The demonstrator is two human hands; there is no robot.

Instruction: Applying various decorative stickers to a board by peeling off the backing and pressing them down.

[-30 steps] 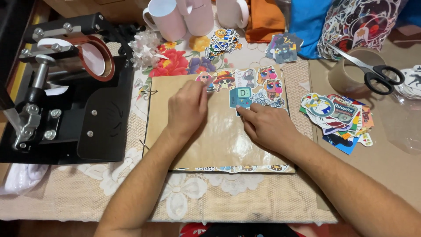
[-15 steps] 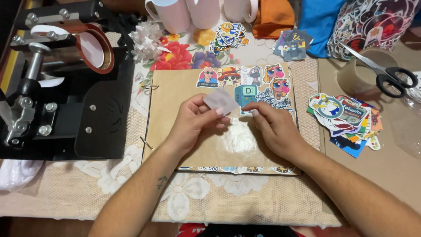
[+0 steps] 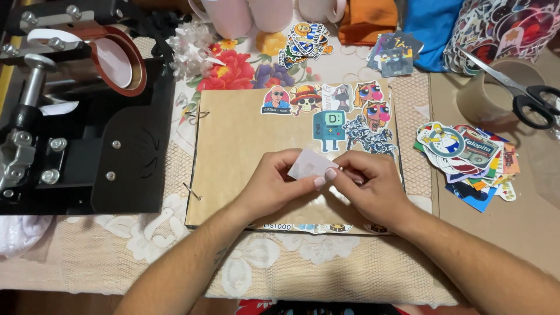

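A brown kraft-paper album page (image 3: 233,151) lies in front of me on a lace tablecloth, with several cartoon stickers (image 3: 350,114) stuck along its upper right. Over the page's lower middle, my left hand (image 3: 274,186) and my right hand (image 3: 370,186) meet and both pinch a small pale sticker (image 3: 309,165), held white side up. My right thumb and fingers work at its right edge.
A black mug heat press (image 3: 76,116) fills the left. A loose pile of stickers (image 3: 466,157) lies right of the album. Black scissors (image 3: 525,99) rest on a tape roll (image 3: 496,87) at far right. Mugs (image 3: 256,14), cloths and more stickers (image 3: 303,41) sit at the back.
My hands lifted off the page, where they were pressing flat, and came together over its lower middle holding a small sticker between them.
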